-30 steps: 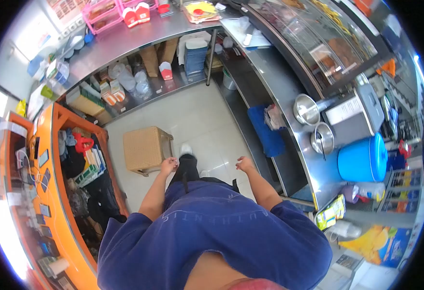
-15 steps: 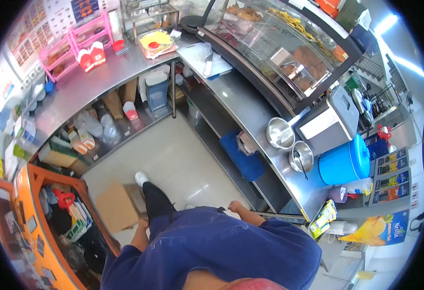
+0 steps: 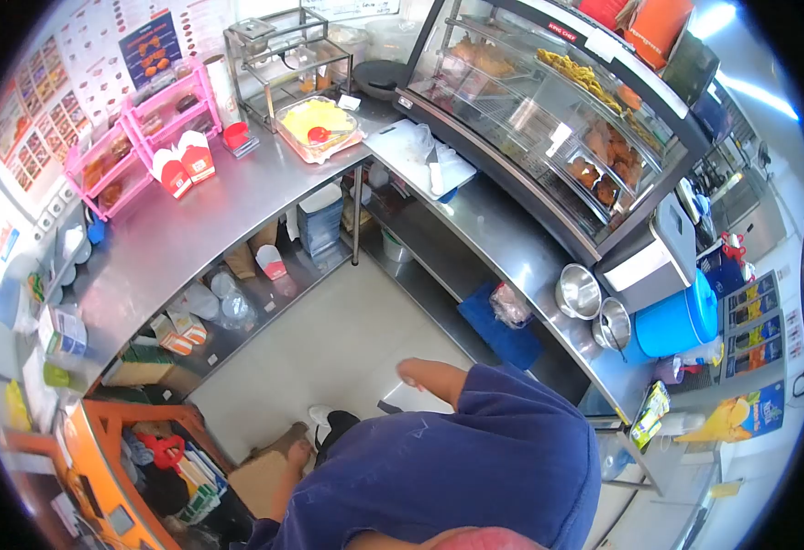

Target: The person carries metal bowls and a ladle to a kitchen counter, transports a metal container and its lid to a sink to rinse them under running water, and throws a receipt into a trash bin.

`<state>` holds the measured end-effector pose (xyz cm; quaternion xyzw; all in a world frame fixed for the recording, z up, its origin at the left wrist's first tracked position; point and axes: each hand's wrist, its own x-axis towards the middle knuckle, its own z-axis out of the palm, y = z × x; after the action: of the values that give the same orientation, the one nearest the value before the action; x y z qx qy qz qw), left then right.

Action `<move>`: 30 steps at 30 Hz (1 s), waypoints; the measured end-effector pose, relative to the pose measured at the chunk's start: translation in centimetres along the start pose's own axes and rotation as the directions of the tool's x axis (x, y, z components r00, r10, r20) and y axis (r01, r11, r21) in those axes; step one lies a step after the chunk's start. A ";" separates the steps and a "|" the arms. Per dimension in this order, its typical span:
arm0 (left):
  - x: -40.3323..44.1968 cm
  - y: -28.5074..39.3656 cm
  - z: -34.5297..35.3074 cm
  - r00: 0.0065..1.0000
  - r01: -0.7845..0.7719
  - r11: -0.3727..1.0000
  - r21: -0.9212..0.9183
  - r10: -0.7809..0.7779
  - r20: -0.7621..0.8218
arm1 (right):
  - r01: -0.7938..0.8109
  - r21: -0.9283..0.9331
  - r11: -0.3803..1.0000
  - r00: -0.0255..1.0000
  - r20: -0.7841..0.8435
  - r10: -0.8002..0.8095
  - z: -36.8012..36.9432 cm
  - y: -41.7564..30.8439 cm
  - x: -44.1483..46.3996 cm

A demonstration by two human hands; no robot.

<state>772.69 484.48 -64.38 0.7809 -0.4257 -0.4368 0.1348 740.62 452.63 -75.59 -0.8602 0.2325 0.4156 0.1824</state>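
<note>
My left hand [image 3: 298,451] hangs low beside a brown cardboard box [image 3: 260,478] on the floor, close to its raised edge. Its fingers are too small to make out, and whether it touches the box is unclear. Over the tiled floor, my right hand [image 3: 413,372] reaches forward at the end of a bent arm. It looks rounded, with its fingers hidden from above, and no object shows in it. One white shoe [image 3: 319,415] appears below, between the two hands.
Steel counters [image 3: 264,170] meet in a corner ahead. On them stand a glass food display case [image 3: 549,119], a cutting board with a knife [image 3: 435,174], a tray of yellow food [image 3: 315,119], metal bowls [image 3: 578,291] and a blue bucket [image 3: 677,319]. An orange cabinet [image 3: 99,467] is at the left.
My body and view have shifted forward, towards the counter corner. My right arm now stretches further out over the floor. My left hand has moved along beside the cardboard box.
</note>
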 end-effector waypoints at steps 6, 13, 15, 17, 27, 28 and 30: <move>1.0 -5.9 -6.2 0.982 -0.010 0.979 0.202 -0.028 0.184 | 0.040 0.161 0.986 0.906 0.410 -0.103 -15.1 -14.4 0.2; 6.4 -9.1 -14.1 0.970 -0.070 0.930 0.362 -0.021 0.241 | -0.047 0.955 0.292 0.945 0.137 -0.298 -18.7 -18.1 0.2; 9.0 -9.0 -15.6 0.980 -0.083 0.941 0.327 0.018 0.197 | -0.225 0.966 0.132 0.936 0.251 -0.246 -17.1 -16.4 4.1; 11.9 -8.4 -16.1 0.999 0.001 1.000 0.008 -0.001 0.049 | -0.438 0.896 -0.071 0.899 0.435 -0.048 -17.8 -14.5 5.7; 17.8 2.8 -28.2 0.753 -0.402 0.705 -0.584 -0.108 -0.649 | 0.443 0.531 0.723 0.802 -0.595 -0.054 -37.8 -15.1 7.9; 17.8 4.9 -33.8 0.595 -0.599 0.688 -0.410 0.039 -0.803 | 0.521 0.587 0.620 0.789 -0.607 -0.088 -42.5 -15.2 4.7; 13.7 9.8 -46.4 0.255 -0.565 0.804 -0.184 -0.042 -0.966 | 0.760 0.480 0.439 0.546 -0.837 -0.031 -50.4 -15.7 -0.6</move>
<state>807.81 460.36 -39.45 0.7305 -0.2631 0.0426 0.6288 780.75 440.19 -43.52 -0.7873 0.2107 -0.1844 0.5492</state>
